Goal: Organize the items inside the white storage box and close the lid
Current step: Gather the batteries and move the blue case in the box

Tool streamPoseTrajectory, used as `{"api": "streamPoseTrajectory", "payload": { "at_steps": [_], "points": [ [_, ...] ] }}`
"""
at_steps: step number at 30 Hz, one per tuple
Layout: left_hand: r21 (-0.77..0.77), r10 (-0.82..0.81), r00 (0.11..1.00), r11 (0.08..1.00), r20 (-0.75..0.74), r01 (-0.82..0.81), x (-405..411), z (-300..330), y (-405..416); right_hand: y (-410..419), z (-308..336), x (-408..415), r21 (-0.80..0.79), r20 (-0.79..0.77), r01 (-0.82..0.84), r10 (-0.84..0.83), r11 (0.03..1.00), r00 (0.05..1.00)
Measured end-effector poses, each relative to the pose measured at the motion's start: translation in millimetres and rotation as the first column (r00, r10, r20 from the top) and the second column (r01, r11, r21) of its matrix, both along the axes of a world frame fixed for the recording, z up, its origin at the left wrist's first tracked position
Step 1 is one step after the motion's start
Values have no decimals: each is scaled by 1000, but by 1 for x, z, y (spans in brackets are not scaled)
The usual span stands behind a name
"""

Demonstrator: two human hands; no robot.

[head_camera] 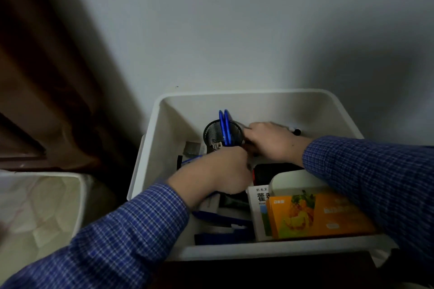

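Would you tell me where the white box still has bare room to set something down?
Bare floor shows in the white storage box at the far left corner, left of the mesh pen cup. The near half is crowded: orange carton, white carton and blue items.

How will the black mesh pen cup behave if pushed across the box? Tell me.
The pen cup is probably light, since it is thin open mesh. It may tip: the blue pens stick out above its rim. The right hand beside it could steady it.
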State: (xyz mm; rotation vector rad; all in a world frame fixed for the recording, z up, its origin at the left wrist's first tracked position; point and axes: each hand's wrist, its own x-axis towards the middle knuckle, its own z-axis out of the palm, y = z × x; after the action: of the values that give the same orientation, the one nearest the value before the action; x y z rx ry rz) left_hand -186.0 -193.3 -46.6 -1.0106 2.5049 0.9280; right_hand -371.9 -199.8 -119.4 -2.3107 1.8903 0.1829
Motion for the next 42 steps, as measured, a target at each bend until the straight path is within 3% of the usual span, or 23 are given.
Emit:
{"api": "streamPoseTrajectory", "payload": {
  "at_steps": [2,5,15,19,22,29,36,42],
  "points": [
    [110,22,997,994,-75,-14,-12,-5,8,0,-2,0,52,-2,7,-7,999,1000],
    [196,10,999,981,-46,-1,-27,-14,14,-2,-5,3,125,-41,40,-35,991,999],
    [-22,78,997,997,24,-78,-35,-51,10,2,-9,-2,111,-29,-47,51,993,998],
    [166,120,982,982,-148,-95,-37,-54,9,-1,-9,-2,127,-14,-4,6,992,1000],
    [288,144,973,954,-180,-88,-37,-52,7,-2,-7,0,138,4,40,-40,990,999],
    [343,41,998,939,-55,-20,-34,-50,6,0,-5,6,109,-13,79,-78,991,997],
    [418,289,955,860,72,-292,-39,-55,1,-2,-2,9,110,-24,128,-126,986,992],
    [374,215,968,893,131,-249,-42,-54,-1,-1,-4,8,113,17,180,-183,977,983]
  ]
}}
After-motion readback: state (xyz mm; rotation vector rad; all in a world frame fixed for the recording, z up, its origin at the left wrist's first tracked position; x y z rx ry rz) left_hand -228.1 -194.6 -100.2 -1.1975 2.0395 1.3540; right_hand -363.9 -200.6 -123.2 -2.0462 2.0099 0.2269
